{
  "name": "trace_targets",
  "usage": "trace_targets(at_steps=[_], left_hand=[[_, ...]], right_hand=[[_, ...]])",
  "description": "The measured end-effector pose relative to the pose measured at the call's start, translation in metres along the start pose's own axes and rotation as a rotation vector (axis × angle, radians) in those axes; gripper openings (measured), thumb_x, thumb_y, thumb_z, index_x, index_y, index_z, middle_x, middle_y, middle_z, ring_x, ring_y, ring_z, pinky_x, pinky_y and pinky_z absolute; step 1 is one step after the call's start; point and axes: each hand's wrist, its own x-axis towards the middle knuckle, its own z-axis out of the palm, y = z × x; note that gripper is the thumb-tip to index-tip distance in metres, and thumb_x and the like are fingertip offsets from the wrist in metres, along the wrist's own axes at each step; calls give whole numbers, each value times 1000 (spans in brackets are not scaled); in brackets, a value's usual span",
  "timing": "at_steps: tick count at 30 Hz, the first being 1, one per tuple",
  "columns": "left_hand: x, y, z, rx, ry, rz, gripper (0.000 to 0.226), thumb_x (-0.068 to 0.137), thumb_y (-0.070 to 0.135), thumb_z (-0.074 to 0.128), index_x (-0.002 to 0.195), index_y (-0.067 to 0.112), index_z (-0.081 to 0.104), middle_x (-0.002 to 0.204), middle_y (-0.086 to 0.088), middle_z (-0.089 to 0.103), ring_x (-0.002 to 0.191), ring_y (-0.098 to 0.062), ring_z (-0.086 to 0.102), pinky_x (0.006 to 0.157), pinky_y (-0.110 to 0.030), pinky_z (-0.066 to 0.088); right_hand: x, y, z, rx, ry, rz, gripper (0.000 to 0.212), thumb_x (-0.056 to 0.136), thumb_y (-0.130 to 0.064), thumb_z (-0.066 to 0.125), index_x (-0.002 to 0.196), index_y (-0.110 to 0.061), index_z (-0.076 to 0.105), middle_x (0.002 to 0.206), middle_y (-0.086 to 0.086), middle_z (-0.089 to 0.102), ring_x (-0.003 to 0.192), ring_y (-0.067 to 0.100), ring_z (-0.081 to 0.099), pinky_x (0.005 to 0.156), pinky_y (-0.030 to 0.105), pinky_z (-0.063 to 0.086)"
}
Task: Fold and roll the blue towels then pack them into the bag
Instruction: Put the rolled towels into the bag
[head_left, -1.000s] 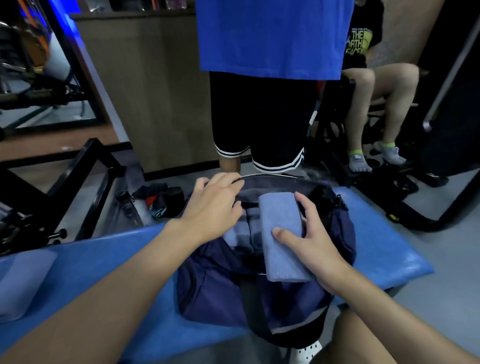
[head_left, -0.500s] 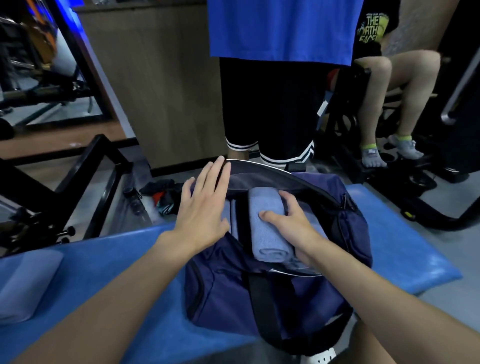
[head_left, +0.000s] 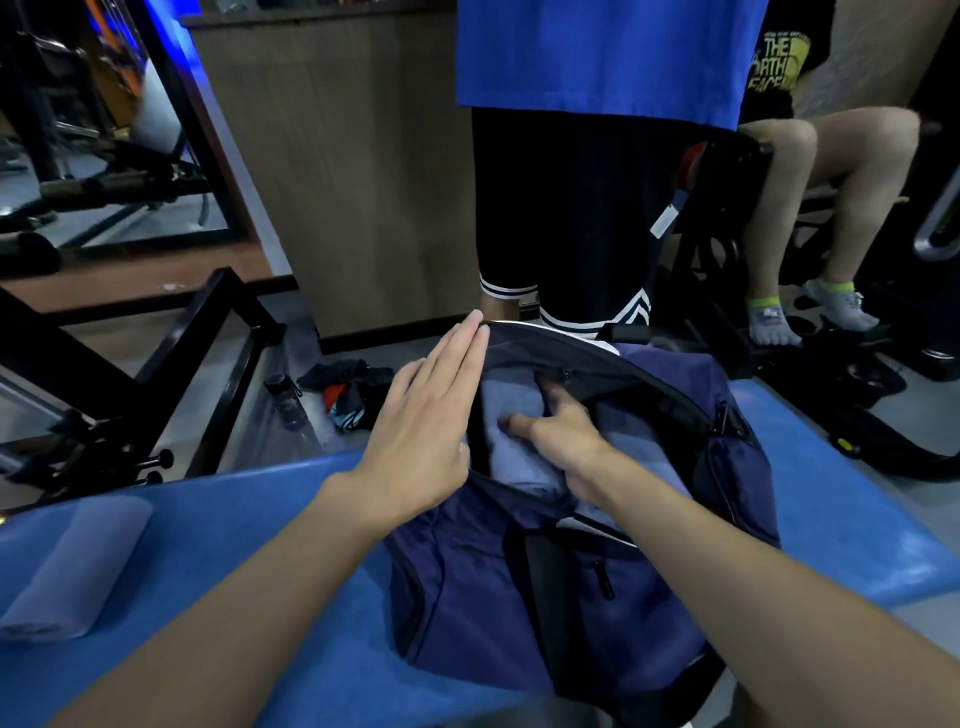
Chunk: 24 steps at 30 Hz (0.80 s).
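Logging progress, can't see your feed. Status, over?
Left hand flat against bag opening edge. Right hand inside, pressing rolled towel down. Second towel rolled on bench. Nothing blocking.

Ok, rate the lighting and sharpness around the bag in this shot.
Head view: dim overall; the bag opening sits in shadow, so the right hand and the towel under it look murky and slightly soft; the left hand at the rim is better lit; the wide lens bows the blue mat at its edges.
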Motion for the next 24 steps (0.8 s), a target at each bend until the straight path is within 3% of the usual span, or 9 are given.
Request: trace_targets(at_steps=[3, 7, 9, 13, 20, 24], left_hand=[[-3, -4, -2, -3, -2, -15, 109, 69, -4, 57, 158, 15, -3, 165, 9, -18, 151, -10, 3, 116, -26, 12], [-5, -8, -3, 1, -21, -35, 110, 69, 0, 58, 158, 16, -4, 164, 11, -19, 151, -9, 2, 118, -32, 15], [-5, -8, -3, 0, -25, -38, 110, 68, 2, 59, 158, 16, -3, 164, 10, -18, 152, -8, 2, 119, -34, 16], [-5, -7, -3, 1, -32, -49, 110, 68, 5, 60, 159, 15, -1, 165, 10, -15, 151, -9, 3, 119, -34, 17], [-10, -10, -1, 10, -32, -32, 107, 69, 3, 58, 158, 16, -1, 165, 11, -17, 150, -10, 4, 118, -35, 16], [-12, -13, -1, 16, -49, -24, 108, 75, 13, 65, 159, 17, -2, 164, 12, -20, 151, -10, 5, 118, -34, 14]], right_hand=[[0, 2, 7, 9, -30, -10, 58, 81, -17, 77, 132, -21, 50, 120, -4, 65, 103, 8, 63, 86, 22, 52], [-7, 6, 14, -272, -9, -96, 71, 82, -33, 76, 142, -18, 41, 139, 4, 47, 124, 16, 48, 99, 22, 39], [-13, 7, 17, -510, 8, -189, 79, 83, -44, 71, 148, -22, 32, 148, 7, 30, 137, 24, 32, 112, 32, 31], [-22, 9, 20, -923, -72, -368, 78, 86, -57, 58, 152, -32, 25, 163, -4, 4, 148, 22, 1, 118, 47, 16], [-13, 15, 14, -1013, -191, -288, 89, 85, -67, 51, 155, -30, 9, 164, -5, -6, 150, 17, -10, 121, 46, 4], [-14, 13, 14, -1022, -191, -294, 89, 85, -67, 51, 155, -31, 8, 163, -6, -7, 149, 16, -11, 119, 47, 4]])
